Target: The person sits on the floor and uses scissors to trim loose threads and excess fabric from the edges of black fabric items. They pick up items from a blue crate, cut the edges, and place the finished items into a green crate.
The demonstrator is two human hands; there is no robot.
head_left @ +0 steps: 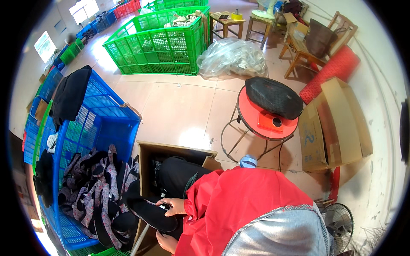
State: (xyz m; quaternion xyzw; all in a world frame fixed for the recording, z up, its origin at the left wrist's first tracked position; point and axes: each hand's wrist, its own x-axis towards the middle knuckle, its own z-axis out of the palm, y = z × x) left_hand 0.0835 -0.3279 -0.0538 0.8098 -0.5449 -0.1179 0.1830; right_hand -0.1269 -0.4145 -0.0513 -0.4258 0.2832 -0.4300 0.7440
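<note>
My right hand (174,206) grips a black slip-on shoe (149,212) by its upper rim, above an open cardboard box (175,150) at my knees. Just below, my left hand (166,241) holds the same shoe from underneath; its fingers are partly hidden. I wear a red apron (239,200) and grey sleeves. To my left stands a blue plastic crate (106,128) filled with several dark patterned shoes (92,192).
A red round stool (267,123) with a black cushion stands ahead to the right, beside open cardboard boxes (333,123). A large green crate (158,42) and a clear plastic bag heap (232,57) lie farther off. A fan (339,219) sits at lower right.
</note>
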